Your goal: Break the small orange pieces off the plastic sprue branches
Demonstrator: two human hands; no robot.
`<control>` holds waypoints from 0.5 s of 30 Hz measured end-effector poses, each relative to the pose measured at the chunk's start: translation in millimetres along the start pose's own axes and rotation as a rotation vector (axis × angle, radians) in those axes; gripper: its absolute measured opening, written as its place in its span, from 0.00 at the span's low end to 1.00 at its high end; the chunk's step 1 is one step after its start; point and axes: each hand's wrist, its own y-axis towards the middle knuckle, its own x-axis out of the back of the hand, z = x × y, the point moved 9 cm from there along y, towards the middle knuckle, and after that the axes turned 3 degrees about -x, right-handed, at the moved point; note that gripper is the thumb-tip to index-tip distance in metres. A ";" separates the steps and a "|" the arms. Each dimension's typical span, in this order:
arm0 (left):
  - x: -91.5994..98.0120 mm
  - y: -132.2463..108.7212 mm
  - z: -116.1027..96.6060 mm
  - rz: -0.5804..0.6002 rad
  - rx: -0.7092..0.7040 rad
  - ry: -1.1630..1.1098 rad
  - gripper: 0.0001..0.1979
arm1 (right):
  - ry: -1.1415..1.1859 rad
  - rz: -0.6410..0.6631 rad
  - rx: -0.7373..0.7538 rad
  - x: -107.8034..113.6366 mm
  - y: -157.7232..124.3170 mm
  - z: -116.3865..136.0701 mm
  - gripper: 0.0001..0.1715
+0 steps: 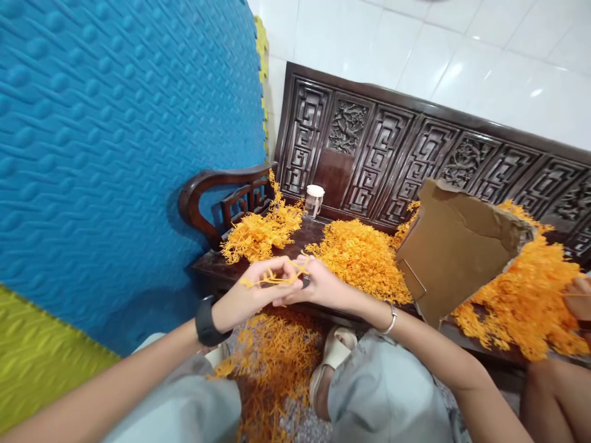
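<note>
My left hand (260, 287), with a black watch on its wrist, is closed in a pinch on a thin, branching orange strand (272, 280). Its fingertips meet those of my right hand (321, 284), which grips the other end of the same strand. A small dark item (305, 282) shows at the right fingers; I cannot tell what it is. Just behind my hands, a heap of curly orange pieces (362, 255) lies on the dark wooden bench (314, 232), with a smaller orange pile (263, 234) to its left.
A lidded clear jug (314, 202) stands against the carved backrest (346, 126). To the right, a cardboard piece (462, 246) leans among more orange pieces (530, 295), near another person's hand (579, 298). Orange scraps (277, 351) cover the floor between my feet. Blue padded matting (115, 154) rises at left.
</note>
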 end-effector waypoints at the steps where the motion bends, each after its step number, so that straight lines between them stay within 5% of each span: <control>1: -1.1 -1.7 -7.0 -0.009 -0.044 0.058 0.11 | 0.066 0.002 -0.002 -2.3 0.2 -1.6 0.15; 6: -16.4 -16.9 -51.7 -0.022 -0.375 0.475 0.03 | 0.224 -0.050 -0.140 -7.1 1.6 -15.9 0.12; 8: -15.5 -21.8 -59.1 -0.067 -0.432 0.595 0.10 | 0.208 -0.109 -0.161 1.1 1.2 -15.2 0.12; 12: 15.9 -25.5 -54.2 -0.294 -0.321 0.568 0.26 | 0.186 -0.388 -0.159 40.7 -7.1 -8.9 0.12; 15: 39.1 -26.9 -40.1 -0.444 -0.161 0.366 0.12 | 0.025 -0.606 -0.121 66.8 -19.0 -2.5 0.12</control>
